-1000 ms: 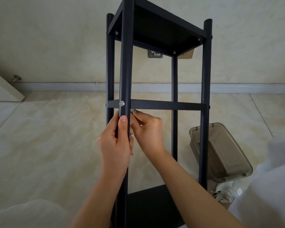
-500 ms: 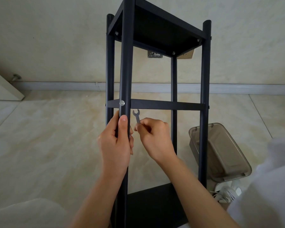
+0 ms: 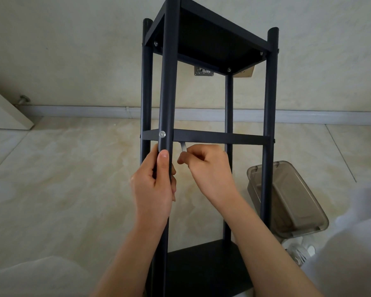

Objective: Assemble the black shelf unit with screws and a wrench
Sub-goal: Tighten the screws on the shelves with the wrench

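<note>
1. Head view, only one camera here. The left hand [image 3: 153, 185] is wrapped around the nearest post [image 3: 168, 82] of the black shelf unit [image 3: 212, 39], thumb lying flat up the front of the tube, just under a silver screw [image 3: 162, 134] that sits where the post meets the crossbar [image 3: 221, 137].

2. The right hand [image 3: 206, 166] is curled up tight just right of that post, pinching a small flat wrench [image 3: 183, 146]. The wrench pokes up from the fingers and its top end goes right under the crossbar, so I can't see the head of it. Both forearms come up from the bottom of the shot, bare.

3. The shelf unit stands upright on the floor [image 3: 62, 179], close to the wall. Four round matte black posts, a flat black panel up top seen from underneath with little silver screw heads at its corners, and another black panel [image 3: 201, 264] low down near the floor.

4. Containers: a smoky see-through plastic tub [image 3: 291, 202] sits on the floor to the right of the unit, partly behind the right front post. Looks like it's lying upside down or lidded, can't tell which, and can't make out anything inside.

5. Floor is glossy beige marble-look tile, with a pale baseboard running along the wall. Some white bundled cable-looking thing [image 3: 300, 254] lies just below the tub.
</note>
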